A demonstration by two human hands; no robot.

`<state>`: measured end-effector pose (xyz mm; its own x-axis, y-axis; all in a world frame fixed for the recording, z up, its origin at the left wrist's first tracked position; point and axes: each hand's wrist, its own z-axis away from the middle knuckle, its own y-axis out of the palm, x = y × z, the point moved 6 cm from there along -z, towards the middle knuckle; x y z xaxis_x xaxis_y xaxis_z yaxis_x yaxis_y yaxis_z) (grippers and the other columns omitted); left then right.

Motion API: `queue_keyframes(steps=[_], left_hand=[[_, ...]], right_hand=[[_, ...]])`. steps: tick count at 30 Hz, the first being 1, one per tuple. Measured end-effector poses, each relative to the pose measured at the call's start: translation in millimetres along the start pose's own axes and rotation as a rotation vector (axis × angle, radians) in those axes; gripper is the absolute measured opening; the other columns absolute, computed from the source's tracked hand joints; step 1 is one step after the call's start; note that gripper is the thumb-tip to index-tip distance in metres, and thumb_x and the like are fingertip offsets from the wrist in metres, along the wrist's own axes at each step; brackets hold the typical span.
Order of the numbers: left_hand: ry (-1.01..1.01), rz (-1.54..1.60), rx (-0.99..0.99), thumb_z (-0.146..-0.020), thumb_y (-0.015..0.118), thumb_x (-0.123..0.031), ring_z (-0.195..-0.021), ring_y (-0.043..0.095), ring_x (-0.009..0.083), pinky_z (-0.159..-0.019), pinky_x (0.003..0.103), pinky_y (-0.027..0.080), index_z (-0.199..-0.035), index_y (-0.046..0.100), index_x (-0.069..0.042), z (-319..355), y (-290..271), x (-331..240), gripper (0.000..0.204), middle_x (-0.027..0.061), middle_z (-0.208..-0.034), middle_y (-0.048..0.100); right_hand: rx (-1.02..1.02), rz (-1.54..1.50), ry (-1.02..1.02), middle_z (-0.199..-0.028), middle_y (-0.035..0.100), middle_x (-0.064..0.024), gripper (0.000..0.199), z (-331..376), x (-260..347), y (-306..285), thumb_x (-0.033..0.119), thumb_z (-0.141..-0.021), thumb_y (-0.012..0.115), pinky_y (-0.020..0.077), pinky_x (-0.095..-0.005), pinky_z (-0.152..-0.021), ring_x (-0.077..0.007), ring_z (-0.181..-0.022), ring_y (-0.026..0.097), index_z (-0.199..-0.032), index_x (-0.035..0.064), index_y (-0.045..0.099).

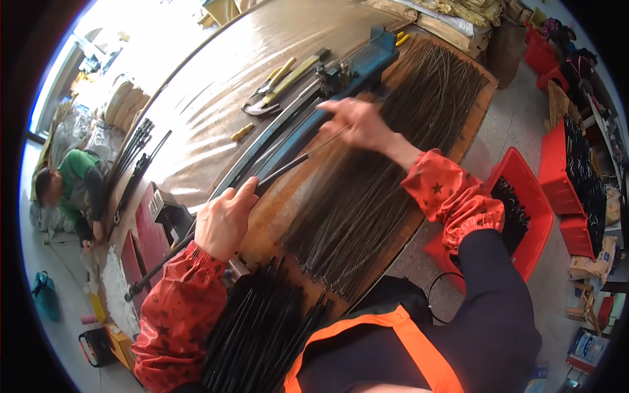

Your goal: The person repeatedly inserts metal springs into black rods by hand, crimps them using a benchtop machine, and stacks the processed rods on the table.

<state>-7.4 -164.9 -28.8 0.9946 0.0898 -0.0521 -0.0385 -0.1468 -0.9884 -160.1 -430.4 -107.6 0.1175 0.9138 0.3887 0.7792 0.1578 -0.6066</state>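
Note:
My left hand (226, 219) is closed around a long black tube (285, 168) that slants up to the right and has a knob at its lower end. From the tube's upper end a thin metal rod (325, 143) runs to my right hand (359, 123). The fingers of that hand, slightly blurred, seem to pinch it, with the index finger stretched out. Beneath my right arm lies a broad pile of thin, spring-like metal rods (367, 223). A bundle of black tubes (252, 321) rests below my left hand. Beyond both hands stretches a blue metal fixture (288, 141) with a clamp (337, 75).
Yellow-handled pliers (278, 75) and a hammer-like tool (268, 105) lie past the fixture. Red bins (540, 229) of black parts stand on the floor at right. A person in green (82, 173) works at the far left. Sacks (452, 26) are stacked at the back.

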Motion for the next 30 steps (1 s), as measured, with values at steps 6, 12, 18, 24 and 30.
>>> queue_keyframes(steps=[6, 12, 18, 24, 30], left_hand=[[-0.054, -0.009, -0.075, -0.094, 0.066, -0.02, -0.066, 0.067, 0.0324, -0.057, 0.043, 0.053, -0.125, 0.065, -0.02, 26.5, -22.8, 13.0, 0.03, 0.0099, -0.077, 0.062], [-0.063, 0.018, -0.117, -0.091, 0.068, -0.013, -0.067, 0.065, 0.0288, -0.059, 0.041, 0.052, -0.124, 0.068, -0.02, 64.9, -41.2, 17.0, 0.034, 0.0079, -0.074, 0.059], [-0.035, -0.077, -0.148, -0.087, 0.07, -0.012, -0.065, 0.063, 0.0249, -0.057, 0.041, 0.051, -0.125, 0.069, -0.02, 84.1, -56.6, 6.1, 0.039, 0.0068, -0.073, 0.058], [-0.098, -0.043, -0.195, -0.087, 0.07, -0.011, -0.065, 0.063, 0.0261, -0.056, 0.04, 0.051, -0.128, 0.067, -0.022, 103.4, -56.6, 14.2, 0.043, 0.0068, -0.073, 0.056], [-0.276, -0.117, -0.49, -0.096, 0.06, -0.007, -0.093, 0.069, 0.0349, -0.077, 0.042, 0.055, -0.123, 0.064, -0.007, 168.9, -100.9, 88.4, 0.027, 0.0157, -0.109, 0.07]], right_hand=[[0.062, 0.048, 0.022, -0.091, 0.072, -0.0103, 0.053, 12.6, 20.7, 23.1, 0.029, -0.088, 0.075, 0.0578, -0.0391, -0.069, -0.028, -0.076, 0.07, -0.136, 0.0155, 0.06], [0.045, -0.507, -0.346, -0.092, 0.071, -0.0086, 0.06, -4.9, 157.6, 12.6, 0.029, -0.086, 0.077, 0.0537, -0.0364, -0.084, -0.0225, -0.079, 0.068, -0.138, 0.0084, 0.058], [0.131, -0.507, -0.276, -0.075, 0.065, -0.0033, 0.03, 5.4, 177.2, 24.5, 0.017, -0.087, 0.077, 0.0526, -0.0297, -0.06, -0.0164, -0.066, 0.061, -0.117, 0.0126, 0.075], [0.018, -0.457, -0.3, -0.068, 0.061, -0.0042, 0.037, 2.1, 208.5, 36.5, 0.028, -0.088, 0.077, 0.0479, -0.0316, -0.053, -0.0145, -0.059, 0.058, -0.122, 0.0136, 0.074], [-0.013, -0.149, -0.217, -0.077, 0.065, -0.0106, 0.023, -4.0, 134.0, 48.6, 0.022, -0.099, 0.064, 0.0514, -0.0352, -0.064, -0.0183, -0.066, 0.062, -0.118, 0.0104, 0.071]])
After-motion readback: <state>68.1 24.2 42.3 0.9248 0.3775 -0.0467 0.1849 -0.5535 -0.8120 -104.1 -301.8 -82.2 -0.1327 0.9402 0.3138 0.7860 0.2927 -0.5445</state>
